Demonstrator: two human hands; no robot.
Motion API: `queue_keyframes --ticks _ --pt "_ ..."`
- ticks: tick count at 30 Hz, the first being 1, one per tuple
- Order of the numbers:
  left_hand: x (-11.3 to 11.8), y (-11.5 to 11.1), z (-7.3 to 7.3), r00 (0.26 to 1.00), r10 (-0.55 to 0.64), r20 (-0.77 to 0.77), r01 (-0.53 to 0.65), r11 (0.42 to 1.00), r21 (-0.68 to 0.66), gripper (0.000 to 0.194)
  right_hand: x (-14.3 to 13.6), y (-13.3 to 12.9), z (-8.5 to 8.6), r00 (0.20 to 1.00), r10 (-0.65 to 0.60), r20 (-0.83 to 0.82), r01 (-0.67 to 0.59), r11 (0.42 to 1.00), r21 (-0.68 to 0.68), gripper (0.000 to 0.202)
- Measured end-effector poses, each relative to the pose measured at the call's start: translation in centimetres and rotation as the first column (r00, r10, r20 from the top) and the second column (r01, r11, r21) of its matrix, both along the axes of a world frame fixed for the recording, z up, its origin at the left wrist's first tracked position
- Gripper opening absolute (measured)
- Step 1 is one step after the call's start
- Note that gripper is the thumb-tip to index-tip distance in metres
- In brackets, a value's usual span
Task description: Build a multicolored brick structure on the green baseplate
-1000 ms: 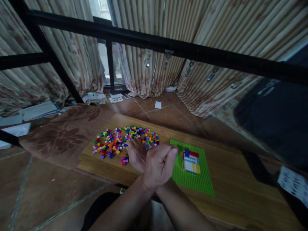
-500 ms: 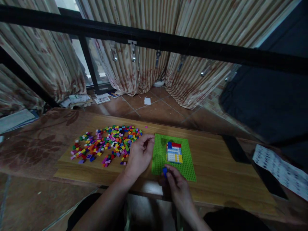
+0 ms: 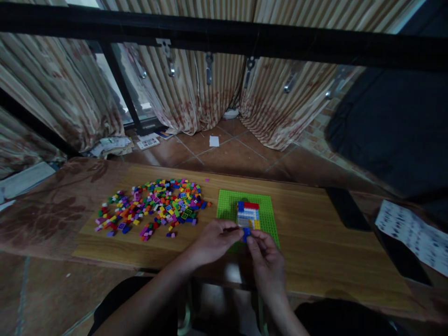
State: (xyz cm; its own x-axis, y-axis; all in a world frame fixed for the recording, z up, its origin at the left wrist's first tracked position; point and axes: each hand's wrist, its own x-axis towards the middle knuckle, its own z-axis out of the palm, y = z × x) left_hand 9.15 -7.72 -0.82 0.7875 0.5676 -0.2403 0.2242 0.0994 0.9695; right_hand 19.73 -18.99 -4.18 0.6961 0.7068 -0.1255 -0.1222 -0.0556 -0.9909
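A blue brick (image 3: pixel 247 234) is held over the near part of the green baseplate (image 3: pixel 268 212). My right hand (image 3: pixel 268 252) pinches it from the right. The fingers of my left hand (image 3: pixel 215 240) are pressed together at its left side; whether they grip the brick or something small is hidden. Just beyond my fingertips, a block of joined bricks (image 3: pixel 249 214) in red, blue, white and yellow stands on the baseplate, its near edge partly covered by my hands.
Many loose coloured bricks (image 3: pixel 157 203) lie spread on the left of the wooden board (image 3: pixel 315 252). Toward the right are a black phone-like object (image 3: pixel 346 208) and a printed sheet (image 3: pixel 413 233). A dark rail (image 3: pixel 224 35) crosses in front of the curtains.
My left hand has moved right and nearer, from the baseplate's left edge to the blue brick. My right hand has shifted slightly right with the brick. The camera view has tilted down a little.
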Motion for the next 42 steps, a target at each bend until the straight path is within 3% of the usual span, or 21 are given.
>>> queue_keyframes --ticks 5,10,17,25,30,33,36,39,42 --pt "1.0 0.2 -0.1 0.992 0.116 -0.050 -0.120 0.990 -0.078 0.019 0.0 0.8 -0.2 0.991 0.051 0.126 -0.052 0.999 0.004 0.022" --pt "1.5 0.8 -0.8 0.980 0.183 -0.081 -0.188 0.981 -0.048 0.020 1.1 1.4 -0.3 0.945 0.131 0.299 -0.110 0.990 -0.084 0.021" --pt "1.9 1.0 -1.4 0.982 0.167 -0.088 -0.167 0.986 0.008 0.024 1.2 1.3 -0.2 0.903 0.175 0.393 -0.127 0.981 -0.147 0.028" --pt "2.1 0.6 -1.4 0.995 0.095 -0.033 -0.095 0.995 -0.004 0.026 1.8 0.8 0.0 0.829 0.125 0.545 -0.033 0.984 -0.176 0.028" --pt "1.9 0.7 -1.2 0.997 0.041 -0.070 -0.032 0.991 0.128 0.029 4.5 0.4 0.4 0.706 0.196 0.681 -0.080 0.977 -0.199 0.026" --pt "1.8 1.4 -1.0 0.983 0.143 -0.115 -0.104 0.951 0.292 0.029 7.6 0.5 0.6 0.608 0.240 0.757 -0.088 0.968 -0.236 0.027" --pt "1.9 2.2 -0.7 0.945 0.291 -0.149 -0.194 0.866 0.461 0.026 10.5 1.0 0.6 0.553 0.279 0.785 -0.099 0.957 -0.271 0.029" --pt "2.4 2.6 -0.6 0.906 0.387 -0.170 -0.245 0.809 0.534 0.026 12.0 1.8 0.5 0.514 0.324 0.794 -0.141 0.945 -0.295 0.030" --pt "3.1 2.7 -0.9 0.899 0.411 -0.150 -0.269 0.789 0.553 0.029 12.2 2.5 0.4 0.481 0.356 0.801 -0.176 0.934 -0.310 0.031"
